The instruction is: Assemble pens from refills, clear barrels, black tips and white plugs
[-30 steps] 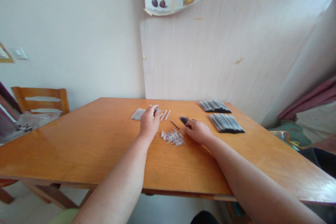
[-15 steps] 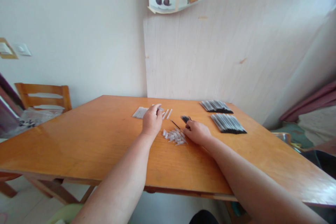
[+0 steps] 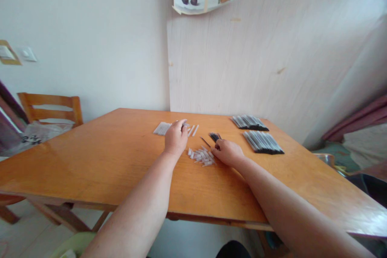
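My left hand (image 3: pixel 175 137) rests on the wooden table (image 3: pixel 90 157), its fingers curled over a row of clear tubes (image 3: pixel 163 128) at the far middle; I cannot make out what its fingertips grip. My right hand (image 3: pixel 227 151) lies to the right, fingers closed in a pinch beside a small bunch of thin black sticks (image 3: pixel 214 136). One black stick (image 3: pixel 204 141) lies loose between the hands. A heap of short clear caps (image 3: pixel 200 156) sits on the table just in front of both hands.
Two flat stacks of dark-tipped grey tubes lie at the far right, one stack (image 3: pixel 249 122) behind the other stack (image 3: pixel 262 142). A wooden chair (image 3: pixel 50 107) with a plastic bag (image 3: pixel 33 135) stands at the left. Walls close the table's far side.
Both hands stay almost where they were. The view has drifted slightly, and the right hand has edged a little toward the caps.
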Demonstrator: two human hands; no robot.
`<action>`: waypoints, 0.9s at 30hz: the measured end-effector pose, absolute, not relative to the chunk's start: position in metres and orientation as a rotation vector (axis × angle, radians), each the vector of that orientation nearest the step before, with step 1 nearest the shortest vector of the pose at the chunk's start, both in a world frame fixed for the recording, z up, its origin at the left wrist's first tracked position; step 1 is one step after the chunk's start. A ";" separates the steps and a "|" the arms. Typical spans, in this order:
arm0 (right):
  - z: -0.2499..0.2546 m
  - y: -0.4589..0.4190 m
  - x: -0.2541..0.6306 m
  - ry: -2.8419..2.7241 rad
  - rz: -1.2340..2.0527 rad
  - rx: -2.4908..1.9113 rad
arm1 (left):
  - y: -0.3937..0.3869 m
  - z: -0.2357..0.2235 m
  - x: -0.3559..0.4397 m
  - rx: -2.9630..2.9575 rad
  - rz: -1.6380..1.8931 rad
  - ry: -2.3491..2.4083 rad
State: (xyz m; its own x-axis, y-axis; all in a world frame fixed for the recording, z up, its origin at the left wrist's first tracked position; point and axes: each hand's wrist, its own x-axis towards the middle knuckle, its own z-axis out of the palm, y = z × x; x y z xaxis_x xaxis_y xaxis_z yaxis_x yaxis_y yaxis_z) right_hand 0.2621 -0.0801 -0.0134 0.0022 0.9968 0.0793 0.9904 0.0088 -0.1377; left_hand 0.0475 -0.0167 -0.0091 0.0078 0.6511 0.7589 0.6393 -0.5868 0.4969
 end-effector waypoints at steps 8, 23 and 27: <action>-0.015 -0.077 0.260 -2.090 0.009 -2.164 | -0.021 -0.006 0.047 2.337 1.629 1.503; 0.000 -0.083 0.277 -1.355 0.948 -1.056 | -0.025 -0.008 0.045 2.406 1.391 1.685; 0.010 -0.093 0.280 -1.202 1.210 -0.829 | -0.025 -0.010 0.044 2.415 1.280 1.753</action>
